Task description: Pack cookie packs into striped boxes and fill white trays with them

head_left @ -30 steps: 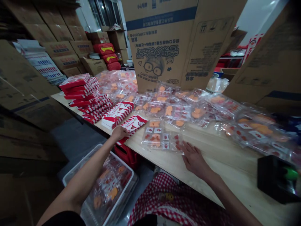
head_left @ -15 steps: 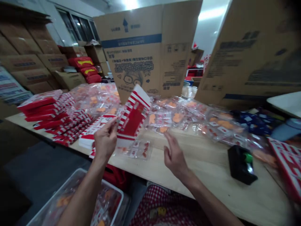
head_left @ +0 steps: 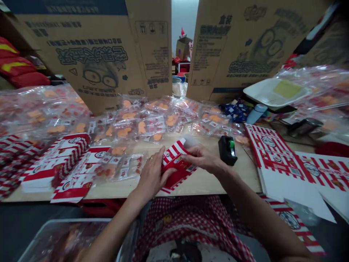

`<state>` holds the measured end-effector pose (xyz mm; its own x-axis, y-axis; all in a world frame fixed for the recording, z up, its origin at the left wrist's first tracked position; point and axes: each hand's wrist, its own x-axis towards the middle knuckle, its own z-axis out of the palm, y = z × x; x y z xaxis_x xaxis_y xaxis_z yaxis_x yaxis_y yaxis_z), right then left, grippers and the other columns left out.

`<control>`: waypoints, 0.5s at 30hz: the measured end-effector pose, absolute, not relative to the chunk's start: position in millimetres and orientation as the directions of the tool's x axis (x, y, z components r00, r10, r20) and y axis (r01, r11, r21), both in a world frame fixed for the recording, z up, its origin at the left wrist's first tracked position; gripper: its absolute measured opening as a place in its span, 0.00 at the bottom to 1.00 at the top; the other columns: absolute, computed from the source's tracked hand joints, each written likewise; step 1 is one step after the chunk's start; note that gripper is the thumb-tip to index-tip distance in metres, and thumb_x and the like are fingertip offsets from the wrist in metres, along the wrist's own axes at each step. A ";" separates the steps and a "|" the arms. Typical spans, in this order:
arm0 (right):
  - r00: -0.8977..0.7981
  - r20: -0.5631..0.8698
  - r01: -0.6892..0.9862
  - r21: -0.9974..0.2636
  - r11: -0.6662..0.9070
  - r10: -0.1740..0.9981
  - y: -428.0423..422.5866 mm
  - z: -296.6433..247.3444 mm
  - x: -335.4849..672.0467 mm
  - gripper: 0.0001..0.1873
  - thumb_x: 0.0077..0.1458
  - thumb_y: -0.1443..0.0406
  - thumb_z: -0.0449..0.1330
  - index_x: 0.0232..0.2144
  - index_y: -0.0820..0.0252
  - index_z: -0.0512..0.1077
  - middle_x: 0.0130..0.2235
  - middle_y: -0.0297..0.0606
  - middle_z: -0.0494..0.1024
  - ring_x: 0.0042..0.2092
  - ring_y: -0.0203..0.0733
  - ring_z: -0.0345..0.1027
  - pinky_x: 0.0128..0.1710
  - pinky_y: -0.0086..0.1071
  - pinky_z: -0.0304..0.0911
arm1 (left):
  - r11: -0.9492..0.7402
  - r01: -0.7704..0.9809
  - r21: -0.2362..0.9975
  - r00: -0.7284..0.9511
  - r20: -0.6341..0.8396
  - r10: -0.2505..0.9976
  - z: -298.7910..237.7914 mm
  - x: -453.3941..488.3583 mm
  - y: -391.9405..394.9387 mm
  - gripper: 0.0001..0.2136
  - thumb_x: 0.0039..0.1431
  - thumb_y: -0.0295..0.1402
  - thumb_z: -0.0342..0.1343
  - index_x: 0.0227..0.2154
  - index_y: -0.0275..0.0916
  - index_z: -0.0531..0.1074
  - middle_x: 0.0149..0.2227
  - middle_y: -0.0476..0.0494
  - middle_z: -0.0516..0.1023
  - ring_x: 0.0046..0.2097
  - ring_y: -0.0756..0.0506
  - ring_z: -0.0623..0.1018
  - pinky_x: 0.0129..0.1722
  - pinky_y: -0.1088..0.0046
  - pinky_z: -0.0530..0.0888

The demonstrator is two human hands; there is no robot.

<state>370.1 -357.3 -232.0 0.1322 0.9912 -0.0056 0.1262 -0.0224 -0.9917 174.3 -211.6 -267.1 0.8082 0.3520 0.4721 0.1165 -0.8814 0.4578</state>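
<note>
Both my hands grip one flat red-and-white striped carton (head_left: 176, 165) over the near edge of the wooden table (head_left: 207, 178). My left hand (head_left: 151, 176) pinches its left side and my right hand (head_left: 200, 158) holds its upper right end, fingers closed. Just left of my left hand lies a clear bag of orange snacks and small sachets (head_left: 120, 165). Further left are stacks of the same flat striped cartons (head_left: 58, 163).
Many clear snack bags (head_left: 152, 120) cover the table's far side before two large cardboard boxes (head_left: 103, 54). A black tape dispenser (head_left: 227, 150) sits right of my hands. Folded striped boxes (head_left: 275, 154) lie at right. A plastic bin (head_left: 62, 238) stands below left.
My left hand lifted a striped carton from the pile and brought it to the table's near edge. My right hand left the tabletop and took hold of it. The view swung right.
</note>
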 end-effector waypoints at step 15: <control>0.815 -0.166 -0.384 -0.872 0.304 0.555 -327.2 -262.6 368.2 0.23 0.55 0.44 0.56 0.27 0.56 0.70 0.25 0.35 0.76 0.27 0.43 0.70 0.29 0.34 0.65 | -0.575 0.000 0.818 0.713 0.403 0.574 -257.6 202.1 -239.0 0.14 0.66 0.39 0.54 0.31 0.36 0.79 0.26 0.47 0.80 0.27 0.48 0.76 0.29 0.77 0.71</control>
<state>368.2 -327.2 -262.6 0.8150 0.5552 -0.1658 -0.3844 0.3040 -0.8717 202.1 -239.0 -257.6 0.7133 0.5737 0.4027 0.0005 -0.5749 0.8182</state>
